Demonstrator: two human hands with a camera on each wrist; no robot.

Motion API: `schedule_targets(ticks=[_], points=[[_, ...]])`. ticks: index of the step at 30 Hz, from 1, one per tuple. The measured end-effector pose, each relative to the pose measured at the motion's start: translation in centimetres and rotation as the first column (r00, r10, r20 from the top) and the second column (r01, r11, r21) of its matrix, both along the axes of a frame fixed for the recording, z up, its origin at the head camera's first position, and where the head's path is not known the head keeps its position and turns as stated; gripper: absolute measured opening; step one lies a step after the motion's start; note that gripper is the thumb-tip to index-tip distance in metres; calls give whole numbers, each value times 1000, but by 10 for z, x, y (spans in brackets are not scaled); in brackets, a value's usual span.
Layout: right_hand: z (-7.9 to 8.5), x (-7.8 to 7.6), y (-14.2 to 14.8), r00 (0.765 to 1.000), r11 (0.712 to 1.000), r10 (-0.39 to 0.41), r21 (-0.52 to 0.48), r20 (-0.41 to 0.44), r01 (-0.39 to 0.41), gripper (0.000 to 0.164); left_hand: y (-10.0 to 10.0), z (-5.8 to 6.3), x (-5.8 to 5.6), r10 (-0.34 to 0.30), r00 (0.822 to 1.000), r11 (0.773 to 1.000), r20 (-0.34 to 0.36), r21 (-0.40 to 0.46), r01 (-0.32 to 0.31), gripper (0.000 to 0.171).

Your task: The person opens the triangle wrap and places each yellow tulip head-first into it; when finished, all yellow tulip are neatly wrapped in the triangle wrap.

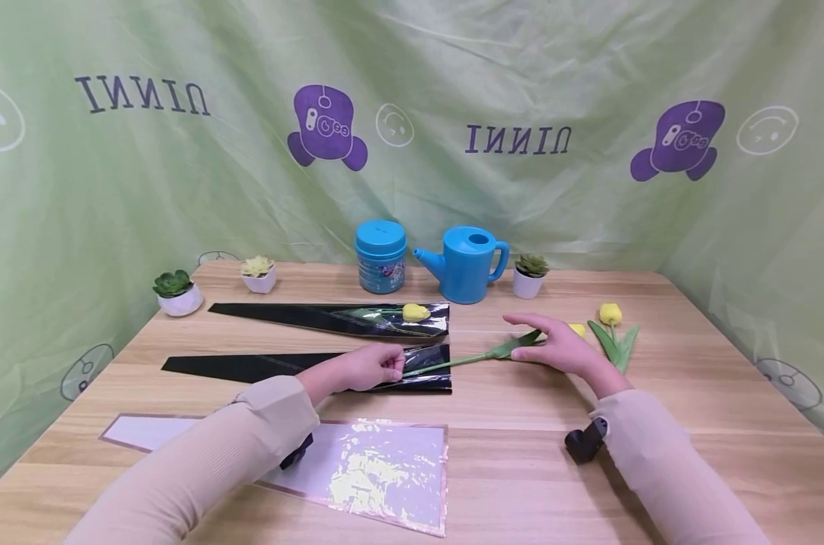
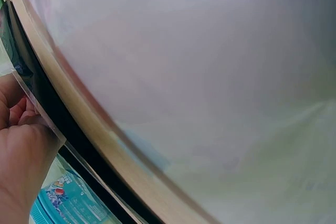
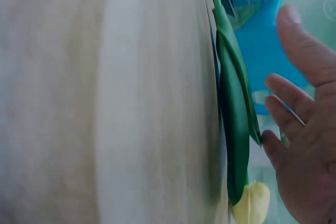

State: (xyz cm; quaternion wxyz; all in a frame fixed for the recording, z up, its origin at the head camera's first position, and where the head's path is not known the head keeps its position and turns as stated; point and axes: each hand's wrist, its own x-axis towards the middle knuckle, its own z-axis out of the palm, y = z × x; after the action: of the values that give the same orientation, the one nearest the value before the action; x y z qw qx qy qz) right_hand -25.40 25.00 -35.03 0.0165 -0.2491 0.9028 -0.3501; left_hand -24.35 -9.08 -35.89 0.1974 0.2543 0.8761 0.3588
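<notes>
A yellow tulip (image 3: 251,203) with green leaves (image 1: 517,345) lies with its stem (image 1: 453,363) running left over a black flower sleeve (image 1: 248,367) with a clear front. My left hand (image 1: 374,366) is over this sleeve, fingers curled, pinching at the stem; the sleeve's clear film edge crosses close by it in the left wrist view, and I cannot tell whether film is pinched too. My right hand (image 1: 555,344) is spread beside the leaves, thumb and fingers apart, partly hiding the bloom in the head view.
Behind lies another black sleeve (image 1: 282,312) with a tulip (image 1: 415,312) inside. A pale sleeve (image 1: 385,469) lies in front. Another tulip (image 1: 610,314) is at right. Along the back stand a blue jar (image 1: 381,257), a blue watering can (image 1: 466,265) and several small potted plants (image 1: 528,281).
</notes>
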Motion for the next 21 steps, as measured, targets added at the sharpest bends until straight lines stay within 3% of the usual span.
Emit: schedule_targets(ticks=[6, 15, 21], points=[[-3, -4, 6, 999, 999, 36, 39, 4, -36, 61, 0, 0, -1, 2, 1000, 1000, 7, -2, -2, 13], [-7, -10, 8, 998, 989, 63, 130, 18, -65, 39, 1, -1, 0, 1, 1000, 1000, 1, -11, -1, 12], [-8, -14, 8, 996, 979, 79, 185, 44, -86, 36, 1, -1, -1, 10, 1000, 1000, 10, -5, -10, 14]])
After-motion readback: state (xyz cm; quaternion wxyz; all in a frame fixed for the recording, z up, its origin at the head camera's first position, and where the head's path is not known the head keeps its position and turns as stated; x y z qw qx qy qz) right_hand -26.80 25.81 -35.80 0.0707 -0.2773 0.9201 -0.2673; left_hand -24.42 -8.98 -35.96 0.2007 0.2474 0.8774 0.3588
